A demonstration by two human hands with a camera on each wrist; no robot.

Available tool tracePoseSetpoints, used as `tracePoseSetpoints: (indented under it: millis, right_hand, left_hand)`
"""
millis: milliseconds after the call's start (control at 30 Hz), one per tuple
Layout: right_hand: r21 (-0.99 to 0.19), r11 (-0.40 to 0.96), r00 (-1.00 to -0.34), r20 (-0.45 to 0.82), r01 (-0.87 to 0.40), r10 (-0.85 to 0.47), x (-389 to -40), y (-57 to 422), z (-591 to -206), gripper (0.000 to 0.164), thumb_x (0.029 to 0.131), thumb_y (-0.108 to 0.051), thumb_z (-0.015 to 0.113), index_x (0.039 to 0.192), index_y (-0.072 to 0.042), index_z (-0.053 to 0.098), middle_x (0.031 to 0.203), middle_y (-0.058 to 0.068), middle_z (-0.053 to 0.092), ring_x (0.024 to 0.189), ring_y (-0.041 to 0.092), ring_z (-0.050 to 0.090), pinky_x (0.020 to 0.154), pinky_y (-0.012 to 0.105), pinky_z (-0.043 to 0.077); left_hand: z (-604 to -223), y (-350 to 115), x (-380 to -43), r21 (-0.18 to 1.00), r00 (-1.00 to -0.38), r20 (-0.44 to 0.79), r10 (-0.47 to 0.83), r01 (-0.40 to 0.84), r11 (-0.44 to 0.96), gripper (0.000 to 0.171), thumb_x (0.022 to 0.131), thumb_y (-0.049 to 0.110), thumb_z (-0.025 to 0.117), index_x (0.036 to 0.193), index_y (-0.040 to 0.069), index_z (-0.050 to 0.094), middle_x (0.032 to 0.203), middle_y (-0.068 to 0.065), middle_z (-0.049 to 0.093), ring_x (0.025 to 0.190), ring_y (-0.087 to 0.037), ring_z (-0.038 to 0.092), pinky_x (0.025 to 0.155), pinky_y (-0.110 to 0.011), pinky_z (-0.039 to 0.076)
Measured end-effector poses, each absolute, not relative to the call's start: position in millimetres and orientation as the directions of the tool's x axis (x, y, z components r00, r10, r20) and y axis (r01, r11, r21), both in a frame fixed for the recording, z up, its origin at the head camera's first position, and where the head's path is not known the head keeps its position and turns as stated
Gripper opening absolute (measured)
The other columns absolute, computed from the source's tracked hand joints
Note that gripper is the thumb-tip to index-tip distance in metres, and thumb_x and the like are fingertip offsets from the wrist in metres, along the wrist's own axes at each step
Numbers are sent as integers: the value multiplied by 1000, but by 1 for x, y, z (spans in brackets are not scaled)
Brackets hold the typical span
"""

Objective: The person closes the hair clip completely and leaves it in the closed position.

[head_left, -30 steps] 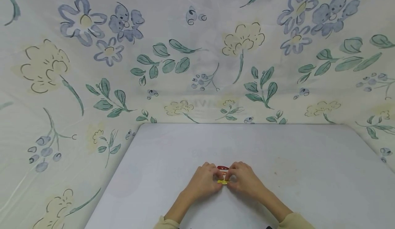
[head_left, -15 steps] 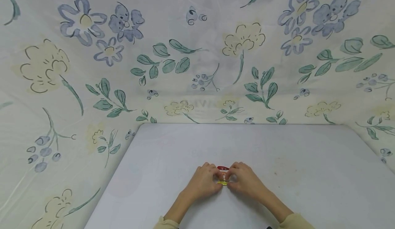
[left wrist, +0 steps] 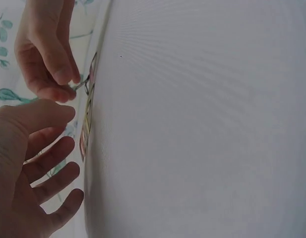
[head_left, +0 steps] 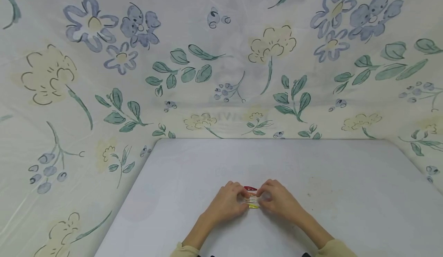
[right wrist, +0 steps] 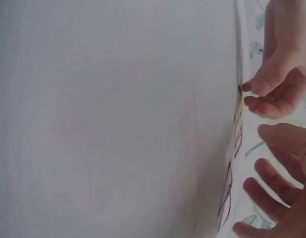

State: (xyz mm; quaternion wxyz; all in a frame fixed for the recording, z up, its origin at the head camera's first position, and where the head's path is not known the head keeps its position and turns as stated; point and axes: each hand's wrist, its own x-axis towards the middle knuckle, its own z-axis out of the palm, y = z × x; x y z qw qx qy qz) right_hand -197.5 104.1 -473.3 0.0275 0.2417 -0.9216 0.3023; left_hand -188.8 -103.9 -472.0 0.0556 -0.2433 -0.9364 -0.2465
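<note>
A short row of small snap hair clips lies between my two hands in the head view. The red clip [head_left: 250, 188] is farthest away, the yellow clip [head_left: 253, 207] nearest, with orange and pale ones between. My left hand [head_left: 226, 200] stands at the row's left end, its thumb by the yellow clip; in the left wrist view its fingers are loosely bent and spread. At the right end is my right hand [head_left: 281, 201], apart from the yellow clip. A thin dark clip end [left wrist: 83, 82] shows by its fingertips; contact is unclear. Fingers partly hide the middle clips.
The hair clips lie on a white tabletop [head_left: 194, 164]. Behind and beside it hangs a floral-patterned sheet [head_left: 221, 68]. Faint brownish marks [head_left: 309, 194] show on the table to the right of the hands.
My right hand has drawn slightly away to the right, widening the gap between the hands. The yellow clip has shifted a little right and nearer, and the pale middle clips show more.
</note>
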Motion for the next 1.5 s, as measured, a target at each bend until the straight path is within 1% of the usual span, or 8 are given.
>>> tracePoseSetpoints:
  millis: [133, 300, 467, 567, 767, 1000, 1333, 1500]
  right_hand:
    - [-578, 652, -867, 246, -490, -433, -200, 114, -472, 19, 78, -7, 80, 90, -19, 70, 97, -9, 60, 97, 15, 56, 86, 38, 51]
    - [-626, 622, -875, 236, -470, -423, -206, 126, -466, 17, 81, -7, 78, 94, -15, 70, 96, -8, 60, 99, 17, 56, 88, 37, 51]
    - [-621, 658, -901, 221, -426, -374, -210, 136, -461, 18, 82, -8, 78, 97, -16, 70, 99, -5, 62, 102, 21, 57, 90, 44, 51]
    - [-624, 666, -910, 225, -409, -348, -212, 142, -459, 20, 82, -4, 76, 99, -14, 70, 102, -2, 63, 106, 26, 58, 93, 47, 50]
    - [-644, 668, -927, 231, -374, -296, -216, 151, -458, 24, 83, 2, 71, 103, -12, 70, 108, 2, 64, 112, 29, 57, 97, 52, 48]
    - [-671, 646, -930, 229, -365, -288, -223, 161, -465, 24, 84, 2, 70, 105, -10, 70, 108, 4, 64, 111, 30, 59, 98, 53, 47]
    - [-717, 621, -946, 192, -317, -261, -231, 168, -478, 25, 83, 1, 71, 107, -7, 68, 106, 5, 65, 106, 28, 61, 95, 51, 48]
    - [-715, 614, -938, 186, -334, -294, -232, 170, -482, 25, 82, 1, 71, 106, -5, 68, 105, 5, 65, 104, 28, 61, 94, 51, 48]
  left_hand:
    - [-470, -103, -191, 456, -874, 239, 422, 485, 746, 14, 76, 20, 76, 88, 17, 68, 89, 8, 63, 88, -11, 51, 79, -31, 44]
    - [-466, -100, -195, 495, -876, 254, 410, 482, 724, 12, 78, 17, 74, 89, 16, 69, 90, 4, 64, 88, -13, 53, 78, -31, 44]
    - [-462, -93, -202, 526, -874, 265, 407, 485, 699, 11, 82, 18, 75, 92, 15, 71, 92, 1, 66, 89, -17, 55, 77, -30, 44]
    - [-459, -88, -205, 555, -881, 255, 399, 471, 685, 14, 83, 19, 75, 95, 14, 71, 95, 0, 67, 92, -17, 56, 78, -29, 47]
    - [-453, -76, -212, 610, -891, 222, 396, 443, 657, 18, 85, 18, 72, 103, 13, 71, 101, -1, 67, 100, -20, 58, 81, -28, 50]
    - [-452, -62, -223, 601, -898, 200, 393, 429, 674, 22, 85, 20, 73, 106, 14, 70, 105, 0, 67, 101, -20, 59, 83, -32, 49]
    - [-458, -49, -230, 616, -914, 142, 379, 382, 689, 24, 85, 23, 73, 108, 17, 69, 108, 4, 65, 102, -17, 58, 82, -30, 49]
    - [-457, -41, -233, 593, -912, 99, 397, 375, 713, 25, 84, 24, 74, 108, 17, 70, 107, 3, 65, 99, -15, 58, 80, -30, 48]
